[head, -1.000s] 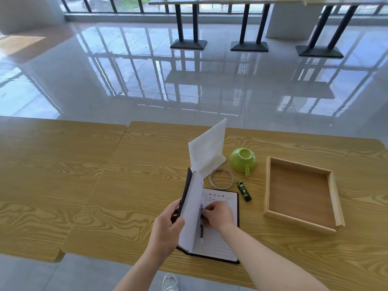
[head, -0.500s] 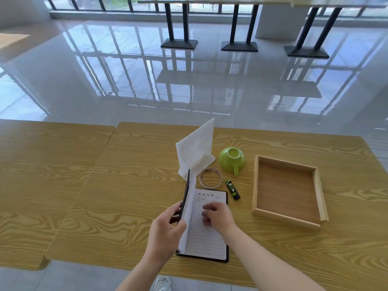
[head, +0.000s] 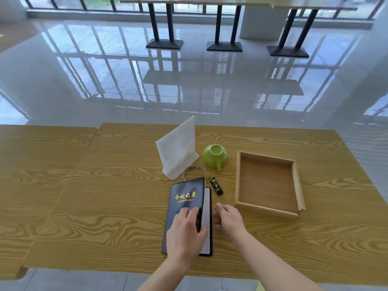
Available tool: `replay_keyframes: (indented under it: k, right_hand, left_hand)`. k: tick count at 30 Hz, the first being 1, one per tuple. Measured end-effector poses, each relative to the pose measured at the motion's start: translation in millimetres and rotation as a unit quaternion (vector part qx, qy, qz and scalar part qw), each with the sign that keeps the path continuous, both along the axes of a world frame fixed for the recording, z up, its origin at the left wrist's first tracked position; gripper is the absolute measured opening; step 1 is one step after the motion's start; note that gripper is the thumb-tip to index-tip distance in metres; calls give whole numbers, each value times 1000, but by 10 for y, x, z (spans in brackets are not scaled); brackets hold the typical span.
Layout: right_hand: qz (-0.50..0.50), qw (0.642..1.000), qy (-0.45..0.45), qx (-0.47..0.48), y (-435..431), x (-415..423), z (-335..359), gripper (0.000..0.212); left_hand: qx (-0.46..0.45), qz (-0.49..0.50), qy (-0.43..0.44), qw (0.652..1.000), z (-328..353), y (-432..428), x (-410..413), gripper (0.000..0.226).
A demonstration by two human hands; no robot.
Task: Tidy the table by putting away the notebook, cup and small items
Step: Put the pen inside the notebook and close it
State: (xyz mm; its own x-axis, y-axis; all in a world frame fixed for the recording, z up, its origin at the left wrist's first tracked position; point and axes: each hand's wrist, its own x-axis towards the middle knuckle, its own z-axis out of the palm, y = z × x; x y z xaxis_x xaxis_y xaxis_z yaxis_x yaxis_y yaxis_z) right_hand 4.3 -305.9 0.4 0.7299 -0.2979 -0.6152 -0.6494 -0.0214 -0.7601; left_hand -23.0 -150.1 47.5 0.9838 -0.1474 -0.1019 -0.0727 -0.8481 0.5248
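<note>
A black notebook [head: 184,198] with gold lettering lies near the table's front edge, its cover almost down over the pages. My left hand [head: 185,234] grips the cover's free edge, thumb under it. My right hand [head: 227,217] hovers just right of the notebook, fingers loosely curled and holding nothing. A green cup [head: 214,157] rests upside down behind the notebook. Between them lie a thin ring [head: 194,172] and a small black-and-green stick [head: 216,185]. An open wooden tray [head: 268,211] sits to the right.
A white folded stand [head: 178,152] rises behind the notebook, left of the cup. The wooden table [head: 117,185] joins a second table [head: 37,164] on the left. Black table legs [head: 164,24] stand far off on the glossy floor.
My left hand has swung the notebook cover from upright down over the pages. My right hand has slid off the page and out to the right.
</note>
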Motion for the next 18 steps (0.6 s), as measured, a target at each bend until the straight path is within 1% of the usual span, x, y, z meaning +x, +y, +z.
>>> replay_keyframes:
  k: [4, 7, 8, 11, 14, 16, 18]
  right_hand:
    - [9, 1000, -3, -4, -4, -34, 29, 45]
    - [31, 999, 5, -22, -7, -93, 24, 55]
    - [43, 999, 5, -26, -5, -108, 10, 55]
    - [84, 995, 5, -47, 34, -140, -18, 43]
    - [135, 980, 2, -146, 104, -121, 5, 41]
    - [165, 963, 1, -215, 159, -101, 22, 40]
    - [182, 950, 4, -254, 199, -91, 28, 37]
  left_hand:
    - [48, -28, -6, 998, -182, -73, -15, 52]
    - [107, -54, 18, 993, -307, -97, -61, 56]
    - [121, -64, 33, 990, -350, -83, -78, 54]
    - [143, -112, 58, 982, -455, 34, -120, 50]
    - [118, -138, 47, 982, -482, 195, -117, 49]
    - [81, -125, 23, 989, -456, 306, -72, 46]
    - [50, -96, -5, 994, -440, 419, -12, 44]
